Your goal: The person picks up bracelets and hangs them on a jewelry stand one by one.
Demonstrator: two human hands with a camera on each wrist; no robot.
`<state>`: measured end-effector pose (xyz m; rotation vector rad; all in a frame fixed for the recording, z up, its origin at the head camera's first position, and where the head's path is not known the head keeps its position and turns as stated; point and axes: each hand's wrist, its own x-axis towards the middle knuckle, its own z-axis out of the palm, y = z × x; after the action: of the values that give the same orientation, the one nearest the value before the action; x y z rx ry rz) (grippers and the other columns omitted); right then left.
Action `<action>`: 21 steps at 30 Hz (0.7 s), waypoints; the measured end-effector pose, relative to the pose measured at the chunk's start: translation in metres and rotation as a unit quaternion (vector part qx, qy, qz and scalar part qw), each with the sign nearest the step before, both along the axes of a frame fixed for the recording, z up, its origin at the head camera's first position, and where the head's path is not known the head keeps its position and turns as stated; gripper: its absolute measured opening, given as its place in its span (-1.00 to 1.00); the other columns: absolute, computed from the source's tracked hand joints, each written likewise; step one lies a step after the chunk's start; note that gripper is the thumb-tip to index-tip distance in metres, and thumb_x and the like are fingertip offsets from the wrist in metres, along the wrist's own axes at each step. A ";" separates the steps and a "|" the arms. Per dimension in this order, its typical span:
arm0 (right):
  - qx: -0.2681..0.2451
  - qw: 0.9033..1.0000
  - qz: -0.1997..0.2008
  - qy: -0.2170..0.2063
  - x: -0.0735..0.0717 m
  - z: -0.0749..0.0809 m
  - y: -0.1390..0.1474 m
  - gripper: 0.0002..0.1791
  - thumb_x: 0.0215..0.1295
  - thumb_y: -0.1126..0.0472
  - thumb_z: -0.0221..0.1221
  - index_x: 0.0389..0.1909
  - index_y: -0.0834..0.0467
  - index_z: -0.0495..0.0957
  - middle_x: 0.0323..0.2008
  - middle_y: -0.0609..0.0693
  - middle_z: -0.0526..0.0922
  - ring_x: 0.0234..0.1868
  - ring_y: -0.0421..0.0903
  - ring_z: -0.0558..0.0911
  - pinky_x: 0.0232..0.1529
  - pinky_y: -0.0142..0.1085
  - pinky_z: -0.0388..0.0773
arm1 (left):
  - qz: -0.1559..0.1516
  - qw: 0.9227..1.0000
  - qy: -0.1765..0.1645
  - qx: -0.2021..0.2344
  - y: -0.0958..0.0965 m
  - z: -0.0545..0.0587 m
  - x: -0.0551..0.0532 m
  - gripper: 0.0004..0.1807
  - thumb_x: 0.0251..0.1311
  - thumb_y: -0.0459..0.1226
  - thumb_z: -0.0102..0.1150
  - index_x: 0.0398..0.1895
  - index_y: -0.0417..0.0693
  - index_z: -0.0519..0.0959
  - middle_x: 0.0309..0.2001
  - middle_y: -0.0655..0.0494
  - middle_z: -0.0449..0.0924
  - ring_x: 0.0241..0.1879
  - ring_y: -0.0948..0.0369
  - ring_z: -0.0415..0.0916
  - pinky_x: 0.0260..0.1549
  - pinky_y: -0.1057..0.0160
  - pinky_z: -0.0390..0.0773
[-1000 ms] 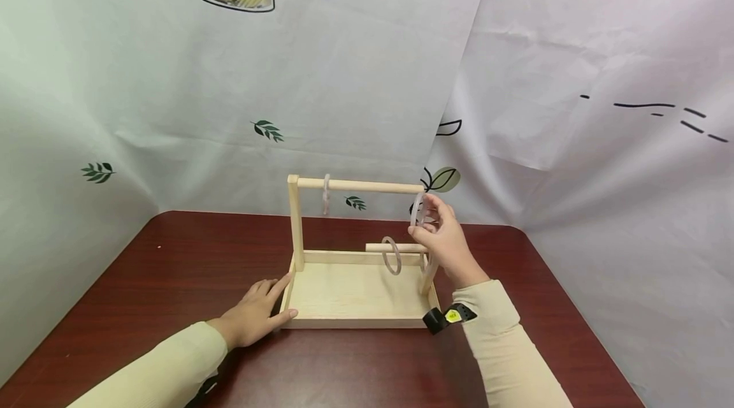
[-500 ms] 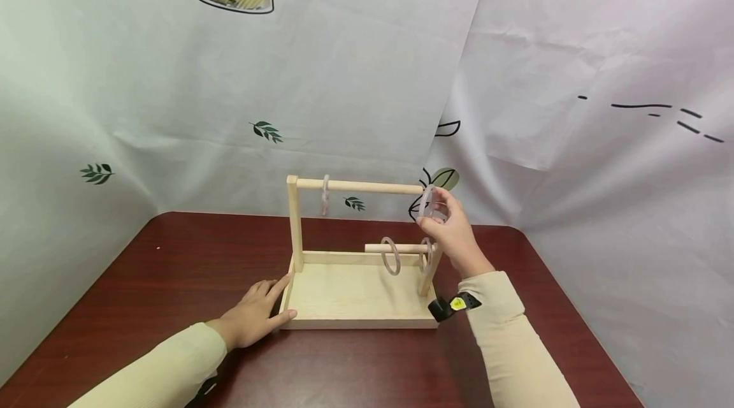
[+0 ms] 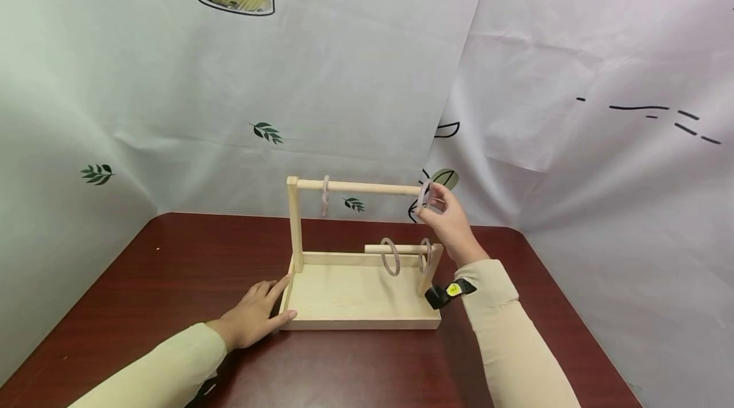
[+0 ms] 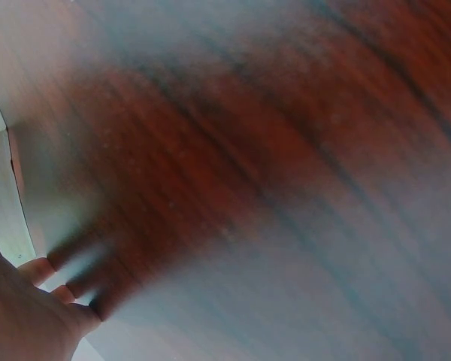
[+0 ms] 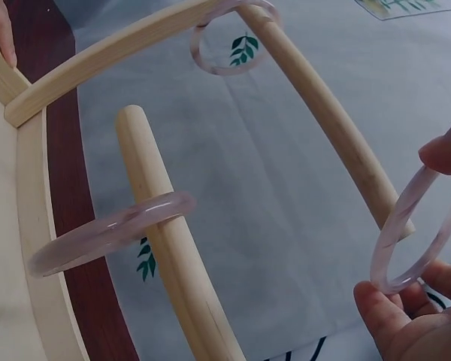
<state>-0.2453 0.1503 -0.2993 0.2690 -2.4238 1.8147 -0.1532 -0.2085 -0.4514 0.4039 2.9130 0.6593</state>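
Note:
A wooden stand (image 3: 361, 324) has a tray base, a long upper rod (image 3: 367, 187) from the left post and a shorter lower rod (image 5: 177, 263) from the right post. My right hand (image 3: 453, 223) pinches a pale pinkish bangle (image 5: 383, 248) between thumb and fingers at the upper rod's free end, whose tip shows within the ring in the right wrist view. Another bangle (image 3: 325, 197) hangs near the left post. On the lower rod hang one bangle (image 5: 98, 235) near mid-length and one by the right post. My left hand (image 3: 249, 315) rests at the tray's left edge, fingers spread.
The stand sits on a dark red-brown table (image 3: 201, 255). Behind and beside it hangs a pale cloth (image 3: 355, 76) printed with leaves and lines. A black wrist camera (image 3: 438, 297) sits under my right wrist, close to the tray's right corner.
My right hand moved the bangle slightly right and up, then back left onto the upper rod's end. The left hand stays in place.

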 end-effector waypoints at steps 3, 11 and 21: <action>-0.007 1.000 0.003 -0.006 -0.002 0.001 -0.002 -0.23 0.20 0.33 0.15 0.44 0.25 0.10 0.38 0.20 0.20 0.39 0.11 0.22 0.29 -0.01 0.28 | -0.003 1.000 0.004 -0.001 0.000 0.000 0.001 -0.11 0.29 0.26 -0.06 0.53 0.01 0.02 0.29 -0.37 0.20 0.34 -0.31 0.06 0.15 -0.34 0.19; -0.010 1.000 0.006 -0.029 -0.010 0.002 -0.006 -0.20 0.24 0.28 0.13 0.48 0.22 0.03 0.41 0.18 0.18 0.40 0.08 0.22 0.35 -0.05 0.19 | -0.002 1.000 0.003 -0.002 0.000 0.000 0.000 -0.09 0.29 0.28 -0.10 0.53 -0.02 0.00 0.29 -0.39 0.19 0.35 -0.32 0.04 0.15 -0.35 0.18; -0.037 0.998 0.027 -0.037 -0.015 0.001 -0.012 -0.21 0.26 0.29 0.12 0.48 0.24 0.02 0.39 0.23 0.20 0.40 0.08 0.23 0.37 -0.09 0.16 | -0.001 1.000 -0.008 0.000 0.001 0.003 0.002 -0.11 0.29 0.25 -0.06 0.53 0.00 0.00 0.30 -0.38 0.17 0.35 -0.32 0.03 0.14 -0.36 0.18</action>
<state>-0.2605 0.1385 -0.2987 0.2680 -2.4134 1.9669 -0.1515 -0.2078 -0.4481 0.4004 2.8975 0.6597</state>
